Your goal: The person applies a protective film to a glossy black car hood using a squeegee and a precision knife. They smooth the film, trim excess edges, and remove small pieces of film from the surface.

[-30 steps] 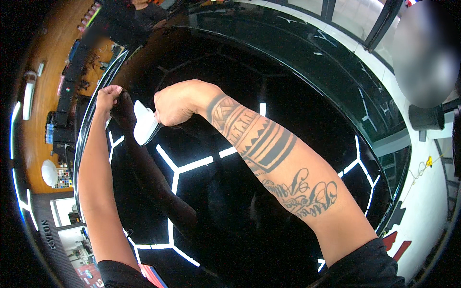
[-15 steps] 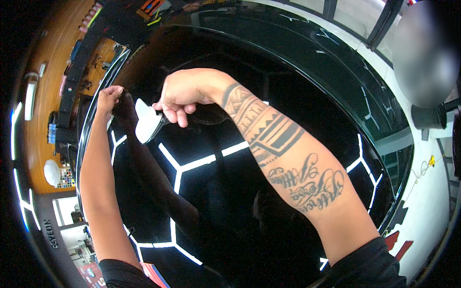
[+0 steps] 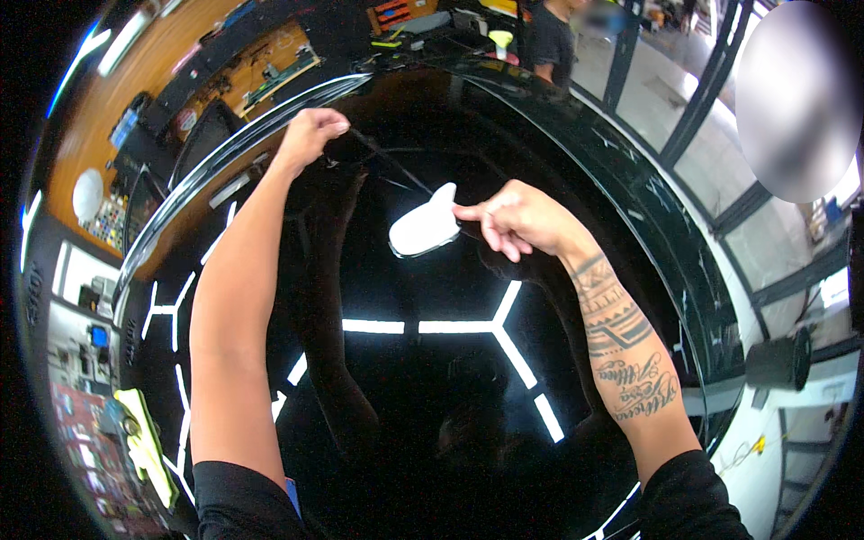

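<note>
Before me spreads a glossy black car panel [image 3: 405, 396] that mirrors the ceiling lights. A white fin-shaped piece with a rounded base [image 3: 421, 232], like a car's roof antenna, stands on it. My left hand [image 3: 312, 139] is closed in a pinch on one end of a thin dark strip [image 3: 391, 160], beyond and left of the fin. The strip runs down toward the fin, where its other end is hard to make out. My right hand [image 3: 522, 220] has one finger stretched to the fin's right edge, apparently touching it; the other fingers curl loosely apart.
A yellow-green cloth [image 3: 144, 445] lies at the lower left. On the right stands a black bucket [image 3: 778, 358] near glass-panelled doors. Cluttered benches line the far side, where a person in a dark shirt [image 3: 549, 40] stands.
My view has turned, so the fin and both hands appear farther right. My hands are wider apart, and the dark strip now shows stretched from my left hand. My right finger remains at the fin.
</note>
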`<control>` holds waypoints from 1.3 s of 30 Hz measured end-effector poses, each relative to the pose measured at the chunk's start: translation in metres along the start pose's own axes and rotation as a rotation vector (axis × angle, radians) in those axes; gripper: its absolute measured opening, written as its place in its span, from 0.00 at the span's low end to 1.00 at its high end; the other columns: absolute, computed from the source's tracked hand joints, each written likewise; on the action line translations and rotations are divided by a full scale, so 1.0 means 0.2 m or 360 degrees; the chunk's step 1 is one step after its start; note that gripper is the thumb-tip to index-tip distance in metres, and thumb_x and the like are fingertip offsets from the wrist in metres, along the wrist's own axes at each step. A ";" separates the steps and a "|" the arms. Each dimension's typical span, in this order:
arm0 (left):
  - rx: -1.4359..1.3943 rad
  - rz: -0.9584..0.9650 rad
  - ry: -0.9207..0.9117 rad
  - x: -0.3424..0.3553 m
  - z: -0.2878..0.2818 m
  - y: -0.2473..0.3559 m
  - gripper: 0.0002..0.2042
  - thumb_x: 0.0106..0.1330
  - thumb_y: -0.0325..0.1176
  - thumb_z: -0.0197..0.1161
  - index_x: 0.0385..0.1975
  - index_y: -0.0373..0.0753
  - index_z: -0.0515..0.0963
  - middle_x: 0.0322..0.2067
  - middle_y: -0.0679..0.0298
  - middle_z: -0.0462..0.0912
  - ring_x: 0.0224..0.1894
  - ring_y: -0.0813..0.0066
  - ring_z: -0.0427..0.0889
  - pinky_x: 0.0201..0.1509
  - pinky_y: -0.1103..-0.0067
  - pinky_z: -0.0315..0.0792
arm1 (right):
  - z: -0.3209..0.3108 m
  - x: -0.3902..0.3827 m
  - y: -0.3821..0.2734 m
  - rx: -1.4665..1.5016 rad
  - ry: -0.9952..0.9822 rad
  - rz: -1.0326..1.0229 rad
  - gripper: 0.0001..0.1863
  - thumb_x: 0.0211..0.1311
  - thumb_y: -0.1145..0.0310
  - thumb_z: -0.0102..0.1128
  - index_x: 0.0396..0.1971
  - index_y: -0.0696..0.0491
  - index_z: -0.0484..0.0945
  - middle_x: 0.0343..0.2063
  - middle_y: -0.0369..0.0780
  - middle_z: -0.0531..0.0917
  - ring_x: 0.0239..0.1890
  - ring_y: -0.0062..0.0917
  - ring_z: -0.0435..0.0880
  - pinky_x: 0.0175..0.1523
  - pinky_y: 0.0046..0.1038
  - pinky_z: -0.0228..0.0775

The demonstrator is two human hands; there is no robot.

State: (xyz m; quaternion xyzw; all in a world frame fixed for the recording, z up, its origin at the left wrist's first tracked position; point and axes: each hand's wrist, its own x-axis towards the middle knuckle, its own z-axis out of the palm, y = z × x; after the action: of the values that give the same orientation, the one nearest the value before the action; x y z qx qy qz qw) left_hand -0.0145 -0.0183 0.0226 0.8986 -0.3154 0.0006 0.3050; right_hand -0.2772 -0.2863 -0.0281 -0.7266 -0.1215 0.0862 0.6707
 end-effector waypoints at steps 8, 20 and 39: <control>0.0188 0.0605 -0.0068 0.09 -0.14 0.03 0.09 0.63 0.34 0.65 0.36 0.34 0.83 0.31 0.59 0.86 0.38 0.73 0.83 0.49 0.74 0.73 | -0.02 -0.01 -0.01 0.0035 0.0084 0.0203 0.14 0.49 0.73 0.48 0.12 0.62 0.79 0.38 0.57 0.85 0.09 0.15 0.76 0.13 0.15 0.61; -0.0107 0.0288 -0.0097 -0.17 -0.09 -0.23 0.09 0.64 0.33 0.65 0.36 0.34 0.83 0.31 0.62 0.85 0.37 0.73 0.81 0.48 0.75 0.73 | 0.04 0.00 -0.03 -0.0046 0.0133 0.0131 0.14 0.50 0.74 0.46 0.13 0.61 0.78 0.53 0.60 0.77 0.11 0.14 0.76 0.15 0.14 0.61; -0.0171 0.0307 0.0538 -0.41 0.01 -0.24 0.06 0.60 0.30 0.67 0.34 0.36 0.84 0.31 0.59 0.82 0.36 0.66 0.82 0.43 0.73 0.74 | 0.14 0.45 -0.41 -0.1519 -0.0062 0.0787 0.16 0.59 0.62 0.52 0.27 0.59 0.84 0.23 0.41 0.83 0.23 0.23 0.74 0.28 0.27 0.65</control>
State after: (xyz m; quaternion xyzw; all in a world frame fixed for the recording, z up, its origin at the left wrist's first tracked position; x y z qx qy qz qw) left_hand -0.0529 0.0569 -0.0207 0.8337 -0.3441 0.1638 0.3997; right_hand -0.2042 -0.2271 0.0555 -0.9560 0.0151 0.1902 0.2231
